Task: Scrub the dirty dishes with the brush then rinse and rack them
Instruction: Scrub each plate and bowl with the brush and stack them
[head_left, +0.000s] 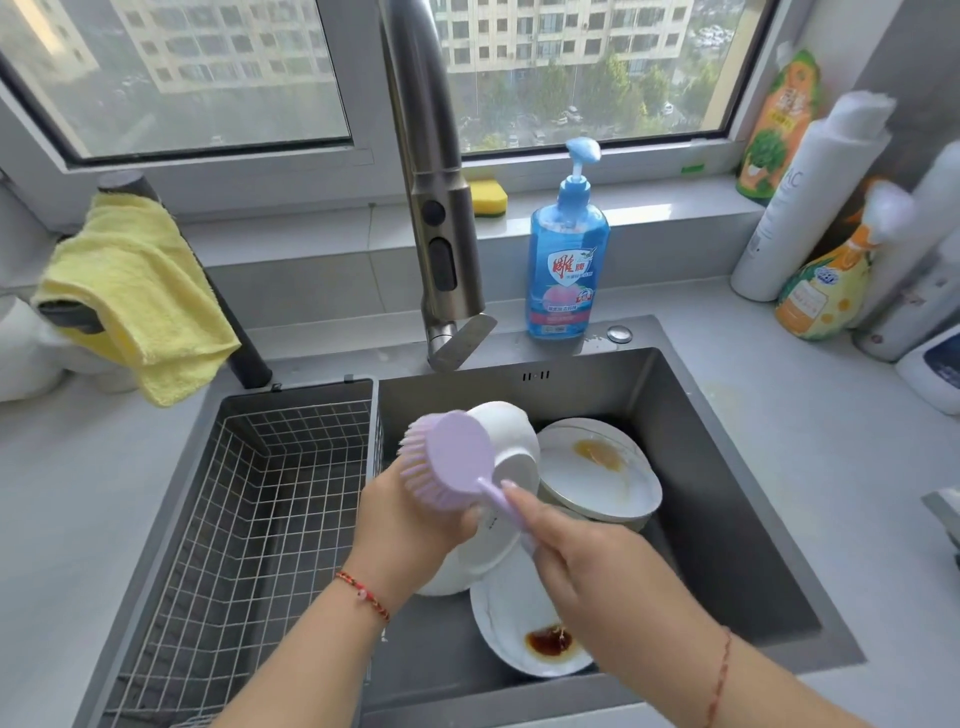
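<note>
My right hand (576, 561) grips the handle of a lilac dish brush (454, 460), whose round head and bristles press toward my left hand. My left hand (410, 519) holds a white dish (488, 551) tilted over the sink (717, 467). Behind the brush a white bowl (511, 436) lies upturned. To the right a white plate (597, 478) with an orange-brown smear rests on another dish. Near the sink's front lies a white plate (524, 623) with a dark sauce stain.
A wire rack basket (249, 519) fills the sink's left part. The steel faucet (436, 208) hangs above the sink. A blue soap pump bottle (566, 254), a yellow sponge (488, 197), a yellow cloth (135, 291) and several bottles (810, 208) stand around.
</note>
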